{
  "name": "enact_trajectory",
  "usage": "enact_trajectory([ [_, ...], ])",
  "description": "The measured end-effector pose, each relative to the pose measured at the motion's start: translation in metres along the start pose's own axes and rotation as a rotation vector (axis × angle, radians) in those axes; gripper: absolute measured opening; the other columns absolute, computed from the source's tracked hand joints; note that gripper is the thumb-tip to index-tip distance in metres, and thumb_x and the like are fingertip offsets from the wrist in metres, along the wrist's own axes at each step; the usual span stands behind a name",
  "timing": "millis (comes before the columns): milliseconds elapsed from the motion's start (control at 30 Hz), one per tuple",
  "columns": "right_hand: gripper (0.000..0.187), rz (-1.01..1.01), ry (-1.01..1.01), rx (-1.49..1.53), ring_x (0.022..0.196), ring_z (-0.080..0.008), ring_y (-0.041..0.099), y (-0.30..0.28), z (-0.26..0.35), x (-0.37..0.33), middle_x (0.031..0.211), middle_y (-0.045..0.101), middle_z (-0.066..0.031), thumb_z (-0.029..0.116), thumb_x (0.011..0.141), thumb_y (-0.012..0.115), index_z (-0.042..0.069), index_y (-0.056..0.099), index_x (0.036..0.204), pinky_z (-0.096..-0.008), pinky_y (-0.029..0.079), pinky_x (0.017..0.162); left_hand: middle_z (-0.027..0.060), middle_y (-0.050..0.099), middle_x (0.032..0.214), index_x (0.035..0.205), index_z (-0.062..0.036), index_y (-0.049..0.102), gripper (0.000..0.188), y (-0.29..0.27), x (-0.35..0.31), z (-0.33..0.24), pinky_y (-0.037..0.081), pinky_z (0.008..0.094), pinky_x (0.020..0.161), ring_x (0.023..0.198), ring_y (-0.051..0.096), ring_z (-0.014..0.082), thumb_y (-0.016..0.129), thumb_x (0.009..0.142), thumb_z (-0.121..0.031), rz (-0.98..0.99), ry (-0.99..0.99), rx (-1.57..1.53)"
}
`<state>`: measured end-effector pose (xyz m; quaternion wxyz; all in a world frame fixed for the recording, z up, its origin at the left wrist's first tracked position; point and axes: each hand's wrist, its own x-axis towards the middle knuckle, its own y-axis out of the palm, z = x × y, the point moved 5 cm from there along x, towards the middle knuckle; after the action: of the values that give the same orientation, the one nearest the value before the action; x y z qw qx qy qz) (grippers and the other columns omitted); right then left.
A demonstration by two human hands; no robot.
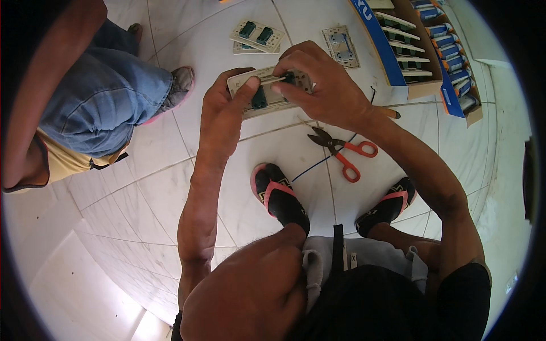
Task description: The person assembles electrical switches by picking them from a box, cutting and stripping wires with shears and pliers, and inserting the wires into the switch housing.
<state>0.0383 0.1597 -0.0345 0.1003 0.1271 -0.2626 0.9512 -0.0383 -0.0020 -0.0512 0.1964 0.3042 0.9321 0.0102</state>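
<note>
In front of me, above the floor, is a cream electrical wall plate (275, 101) with dark green socket or switch modules, its back side seemingly up. My left hand (223, 116) grips the plate's left end, thumb pressed on its face. At the plate's right part, my right hand (327, 85) has its thumb and forefinger closed around a green module (289, 77) or a thin light strip beside it; the fingers partly hide which. Below the right wrist lie tin snips (335, 145) with dark blades and red handles, slightly spread.
Similar plates (263, 34) lie stacked beyond my hands, with a metal-backed one (341, 46) to their right. Blue cardboard boxes (424, 89) hold more plates and small packages (455, 62). A blue wire (310, 170) crosses the tiles (153, 207). Another person's leg (108, 96) is at left.
</note>
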Motion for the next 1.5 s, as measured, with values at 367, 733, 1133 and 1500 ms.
enact_trajectory([
  [367, 0.015, -0.093, -0.083, 0.008, 0.085, -0.0237, 0.063, -0.001, 0.008, 0.000, 0.109, 0.057, -0.0130, 0.005, 0.087, 0.070, 0.005, 0.058, 0.095, -0.0352, 0.052, 0.074, 0.0100, 0.067, 0.104, 0.123, 0.0063, 0.055, 0.041, 0.005, -0.004, -0.009, 0.051, 0.0264, 0.083, 0.094, 0.061, 0.0114, 0.067, 0.096, -0.023, -0.033, 0.091, 0.064],
  [733, 0.051, 0.248, 0.469, 0.180, 0.079, -0.0248, 0.066, -0.014, -0.009, 0.012, 0.091, 0.068, -0.0196, 0.036, 0.089, 0.070, -0.001, 0.060, 0.123, -0.0369, 0.052, 0.072, 0.0120, 0.066, 0.105, 0.124, 0.0056, 0.053, 0.042, 0.003, -0.010, -0.026, 0.052, 0.0281, 0.084, 0.095, 0.063, 0.0136, 0.067, 0.095, -0.021, -0.053, 0.203, 0.288],
  [1133, 0.044, 0.189, 0.485, 0.192, 0.051, -0.0105, 0.049, -0.008, 0.002, 0.006, 0.069, 0.059, -0.0062, 0.033, 0.095, 0.066, 0.001, 0.057, 0.123, -0.0296, 0.039, 0.046, 0.0120, 0.066, 0.104, 0.123, 0.0052, 0.053, 0.043, 0.001, -0.010, -0.023, 0.053, 0.0281, 0.081, 0.092, 0.063, 0.0133, 0.069, 0.093, -0.021, -0.056, 0.201, 0.321],
  [1500, 0.043, 0.098, 0.360, 0.166, 0.058, -0.0116, 0.052, 0.002, -0.004, -0.004, 0.073, 0.059, -0.0072, 0.035, 0.096, 0.064, 0.002, 0.056, 0.122, -0.0288, 0.041, 0.050, 0.0115, 0.067, 0.101, 0.121, 0.0050, 0.055, 0.043, 0.004, -0.014, -0.023, 0.053, 0.0278, 0.079, 0.089, 0.064, 0.0134, 0.071, 0.092, -0.022, -0.090, 0.203, 0.341],
])
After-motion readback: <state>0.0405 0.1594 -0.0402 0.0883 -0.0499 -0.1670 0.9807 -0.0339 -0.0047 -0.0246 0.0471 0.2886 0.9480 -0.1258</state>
